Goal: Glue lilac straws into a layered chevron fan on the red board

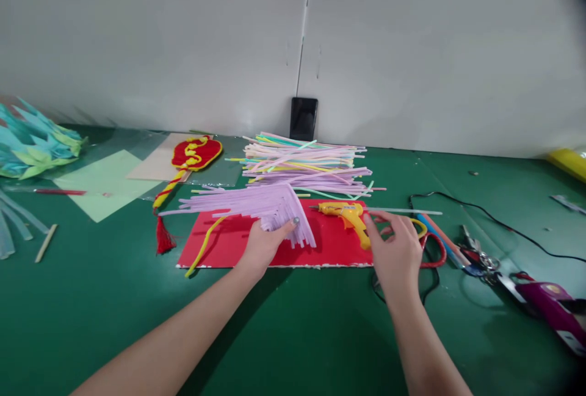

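My left hand [265,242] grips the gathered end of a fan of lilac straws [256,204], which lies across a red sheet [329,243] on the green table. A yellow pipe cleaner [204,243] curls on the sheet's left part. My right hand [396,249] hovers with its fingers apart beside a yellow glue gun [348,214] at the sheet's right end; it is close to the handle and holds nothing. A clear glue stick [403,211] juts from the back of the gun.
A heap of pastel straws [306,161] lies behind the sheet, a dark phone [303,118] against the white wall. A red-and-yellow tasselled ornament [195,153], paper sheets and teal paper leaves [32,143] sit left. Red-handled scissors [434,249], a black cable [494,219], keys and a purple tool [549,304] lie right.
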`<action>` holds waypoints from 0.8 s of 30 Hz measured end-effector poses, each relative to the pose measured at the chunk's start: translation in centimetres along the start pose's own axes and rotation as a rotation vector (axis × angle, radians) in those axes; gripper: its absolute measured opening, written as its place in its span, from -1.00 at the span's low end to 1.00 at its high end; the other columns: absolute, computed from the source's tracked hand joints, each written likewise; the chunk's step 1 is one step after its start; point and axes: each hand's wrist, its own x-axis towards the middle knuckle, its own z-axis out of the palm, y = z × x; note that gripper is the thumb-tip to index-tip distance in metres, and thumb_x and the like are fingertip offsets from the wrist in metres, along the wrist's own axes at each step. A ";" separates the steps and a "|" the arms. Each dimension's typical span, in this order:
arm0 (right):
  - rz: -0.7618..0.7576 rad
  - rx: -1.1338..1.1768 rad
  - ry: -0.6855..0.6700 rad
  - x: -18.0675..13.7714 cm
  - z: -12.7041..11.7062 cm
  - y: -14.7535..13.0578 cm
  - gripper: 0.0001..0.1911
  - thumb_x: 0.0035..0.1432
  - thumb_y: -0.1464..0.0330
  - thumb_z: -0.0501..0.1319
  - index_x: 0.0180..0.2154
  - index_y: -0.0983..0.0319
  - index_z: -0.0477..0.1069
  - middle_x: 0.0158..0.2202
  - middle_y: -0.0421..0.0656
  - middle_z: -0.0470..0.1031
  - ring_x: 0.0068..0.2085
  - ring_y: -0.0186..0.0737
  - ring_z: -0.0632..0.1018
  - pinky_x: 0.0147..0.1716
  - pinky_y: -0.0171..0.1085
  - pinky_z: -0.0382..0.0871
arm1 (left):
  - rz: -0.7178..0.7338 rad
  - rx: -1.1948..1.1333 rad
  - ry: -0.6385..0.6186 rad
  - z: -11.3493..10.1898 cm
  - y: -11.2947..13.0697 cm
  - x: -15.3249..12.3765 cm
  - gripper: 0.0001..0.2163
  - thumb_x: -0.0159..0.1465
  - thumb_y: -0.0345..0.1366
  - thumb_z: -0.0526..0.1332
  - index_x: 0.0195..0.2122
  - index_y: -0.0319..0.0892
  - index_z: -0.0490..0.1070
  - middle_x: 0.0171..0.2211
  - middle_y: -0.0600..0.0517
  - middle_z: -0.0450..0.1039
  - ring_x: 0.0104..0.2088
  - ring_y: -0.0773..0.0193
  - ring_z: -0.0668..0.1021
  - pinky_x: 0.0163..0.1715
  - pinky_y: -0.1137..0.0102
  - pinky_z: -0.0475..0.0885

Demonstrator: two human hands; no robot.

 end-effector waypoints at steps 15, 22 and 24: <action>-0.068 -0.130 -0.026 0.9 -0.2 0.9 -0.66 0.19 0.09 -0.01 -0.25 0.22 0.31 -0.29 -0.01 0.43 -0.26 -0.09 0.45 -0.31 -0.18 0.29 | 0.017 -0.057 -0.086 -0.2 -0.2 0.5 -0.61 -0.15 -0.21 0.45 -0.29 -0.26 0.53 -0.25 -0.09 0.58 -0.22 0.08 0.58 -0.17 0.26 0.43; -0.216 -0.228 0.135 2.7 -3.7 -0.7 -0.71 0.20 0.15 0.03 -0.21 0.23 0.30 -0.28 -0.03 0.39 -0.27 -0.10 0.43 -0.35 -0.21 0.29 | 0.013 -0.045 -0.097 -0.2 0.0 0.4 -0.64 -0.12 -0.22 0.43 -0.29 -0.26 0.52 -0.26 -0.09 0.58 -0.21 0.08 0.58 -0.16 0.25 0.42; -0.235 -0.233 0.179 3.0 -4.8 -1.6 -0.72 0.21 0.17 0.02 -0.20 0.23 0.30 -0.29 -0.03 0.38 -0.29 -0.12 0.43 -0.34 -0.21 0.28 | 0.011 -0.040 -0.088 -0.1 0.1 0.3 -0.65 -0.11 -0.23 0.43 -0.30 -0.26 0.52 -0.27 -0.09 0.58 -0.21 0.07 0.58 -0.16 0.24 0.43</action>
